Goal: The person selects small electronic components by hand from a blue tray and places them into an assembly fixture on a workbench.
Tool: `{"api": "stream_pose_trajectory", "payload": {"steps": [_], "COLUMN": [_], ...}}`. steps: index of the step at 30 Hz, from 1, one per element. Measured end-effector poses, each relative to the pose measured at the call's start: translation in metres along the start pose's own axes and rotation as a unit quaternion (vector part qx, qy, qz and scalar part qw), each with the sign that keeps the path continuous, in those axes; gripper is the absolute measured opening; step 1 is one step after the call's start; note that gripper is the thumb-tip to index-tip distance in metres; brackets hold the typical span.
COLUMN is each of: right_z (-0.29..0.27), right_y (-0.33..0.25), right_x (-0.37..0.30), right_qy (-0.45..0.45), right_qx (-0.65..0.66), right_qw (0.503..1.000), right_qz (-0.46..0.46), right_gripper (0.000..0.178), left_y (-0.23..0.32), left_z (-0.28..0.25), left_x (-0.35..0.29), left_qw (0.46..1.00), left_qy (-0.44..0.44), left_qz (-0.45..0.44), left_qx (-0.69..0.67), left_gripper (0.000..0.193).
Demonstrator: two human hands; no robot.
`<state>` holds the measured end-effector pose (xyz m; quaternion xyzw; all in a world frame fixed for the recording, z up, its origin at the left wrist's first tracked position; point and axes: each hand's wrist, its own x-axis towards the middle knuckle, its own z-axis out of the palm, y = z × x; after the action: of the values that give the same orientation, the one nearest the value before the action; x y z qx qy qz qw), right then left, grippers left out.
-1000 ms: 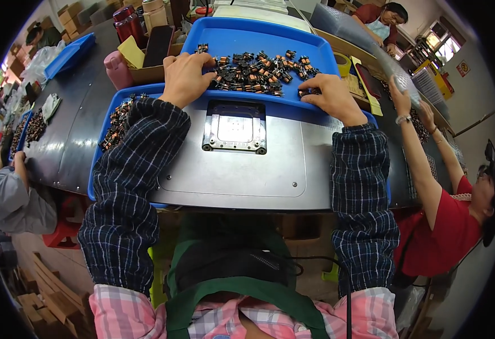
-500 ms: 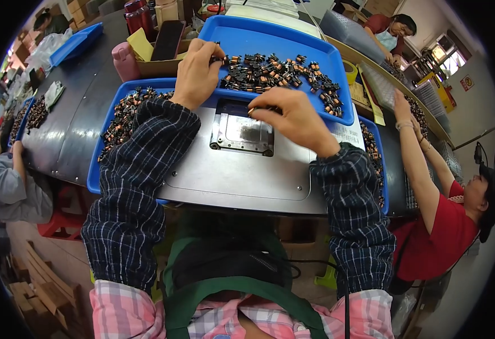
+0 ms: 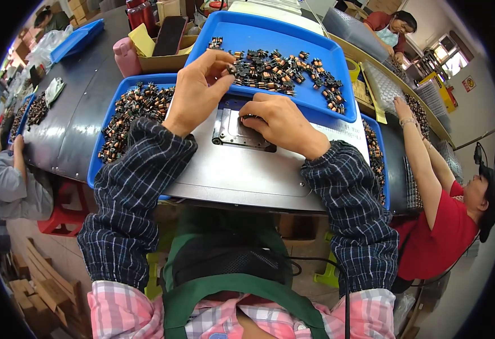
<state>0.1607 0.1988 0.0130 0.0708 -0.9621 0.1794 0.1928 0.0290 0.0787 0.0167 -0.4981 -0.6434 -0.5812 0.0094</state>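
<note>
My left hand (image 3: 199, 93) is at the near edge of the upper blue tray (image 3: 210, 31), thumb and fingers pinched on a small black coil part (image 3: 230, 69). Copper-wound black coils (image 3: 267, 70) lie loose in that tray. Below it, my right hand (image 3: 284, 121) is curled over a metal fixture (image 3: 227, 131) set in a silver plate (image 3: 213, 175). Its fingertips press a small dark coil part, mostly hidden by the fingers, down against the fixture. The far right of the fixture is under my hand.
Blue trays of coils stand left (image 3: 114, 107) and right (image 3: 386, 181), partly under the plate. A pink bottle (image 3: 126, 57) and a box with a dark phone (image 3: 170, 37) are behind the left tray. At right, a person in red (image 3: 439, 231) reaches toward more coils.
My right hand has come down and left onto the fixture with its part. My left hand has moved slightly right and down, still pinching. The upper tray has shifted slightly.
</note>
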Motion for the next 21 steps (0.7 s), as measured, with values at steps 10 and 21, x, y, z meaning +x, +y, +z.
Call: {"api": "stream_pose_trajectory", "payload": {"steps": [10, 21], "right_z": [-0.022, -0.098], "right_y": [0.010, 0.184], "right_x": [0.000, -0.154], "right_qy": [0.057, 0.238], "right_qx": [0.114, -0.254], "right_qw": [0.992, 0.801], "right_qz": [0.025, 0.486], "right_gripper": [0.015, 0.022], "left_y": [0.012, 0.014], "left_z": [-0.001, 0.009], "left_x": [-0.022, -0.021], "left_qw": [0.994, 0.955], "left_qy": [-0.090, -0.250], "left_qz": [-0.051, 0.062], "left_qx": [0.033, 0.147], "left_gripper": [0.011, 0.010]}}
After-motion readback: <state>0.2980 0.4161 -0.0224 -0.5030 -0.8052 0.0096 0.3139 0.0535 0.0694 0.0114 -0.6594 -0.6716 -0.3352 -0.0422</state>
